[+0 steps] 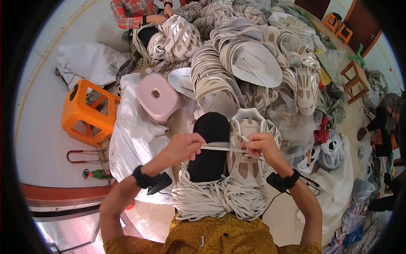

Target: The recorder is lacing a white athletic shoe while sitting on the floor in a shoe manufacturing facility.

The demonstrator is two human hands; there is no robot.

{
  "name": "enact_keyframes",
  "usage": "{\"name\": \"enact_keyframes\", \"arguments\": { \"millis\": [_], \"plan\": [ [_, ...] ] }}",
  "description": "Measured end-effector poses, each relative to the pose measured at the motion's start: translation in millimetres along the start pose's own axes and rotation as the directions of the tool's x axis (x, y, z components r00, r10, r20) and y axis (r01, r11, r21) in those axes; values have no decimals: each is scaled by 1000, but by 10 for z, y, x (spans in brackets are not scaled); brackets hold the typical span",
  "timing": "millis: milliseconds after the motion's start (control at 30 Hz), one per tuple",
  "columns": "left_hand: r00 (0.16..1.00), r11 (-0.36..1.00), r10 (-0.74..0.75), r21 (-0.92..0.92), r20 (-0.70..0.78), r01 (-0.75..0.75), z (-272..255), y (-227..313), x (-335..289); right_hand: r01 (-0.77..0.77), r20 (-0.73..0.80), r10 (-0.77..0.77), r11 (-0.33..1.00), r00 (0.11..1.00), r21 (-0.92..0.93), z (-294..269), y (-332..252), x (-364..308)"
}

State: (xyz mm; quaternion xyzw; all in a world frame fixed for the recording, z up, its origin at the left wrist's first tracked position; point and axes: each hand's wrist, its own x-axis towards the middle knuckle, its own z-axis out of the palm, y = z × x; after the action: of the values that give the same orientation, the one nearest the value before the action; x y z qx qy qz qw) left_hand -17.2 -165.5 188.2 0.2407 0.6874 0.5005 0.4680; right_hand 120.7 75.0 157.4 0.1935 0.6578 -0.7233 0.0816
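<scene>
A white shoelace is stretched taut, almost level, between my two hands. My left hand is closed, pinching its left end above a black, rounded oblong piece. My right hand is closed on the lace over a beige and white shoe upper, fingers close to its eyelets. The upper lies toe toward me, to the right of the black piece. A thick bundle of loose white laces rests on my lap, just below both.
Stacked shoe uppers are heaped ahead. To the left stand a pink stool and an orange stool, with a green bottle on the floor. Clear plastic bags lie right. Another person's hands work at the far left.
</scene>
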Motion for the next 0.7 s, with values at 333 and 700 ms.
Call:
{"name": "enact_keyframes", "arguments": {
  "millis": [333, 700],
  "plan": [
    [991, 957, -131, -264, -15, 123, 263, -157, -72, -2, 192, -10, 998, 981, 64, 368, -1, 24],
    [992, 975, -97, -208, -76, 79, 280, -148, -76, -202, 460, 51, 937, 886, 284, 398, 64, -117]
  ]
}}
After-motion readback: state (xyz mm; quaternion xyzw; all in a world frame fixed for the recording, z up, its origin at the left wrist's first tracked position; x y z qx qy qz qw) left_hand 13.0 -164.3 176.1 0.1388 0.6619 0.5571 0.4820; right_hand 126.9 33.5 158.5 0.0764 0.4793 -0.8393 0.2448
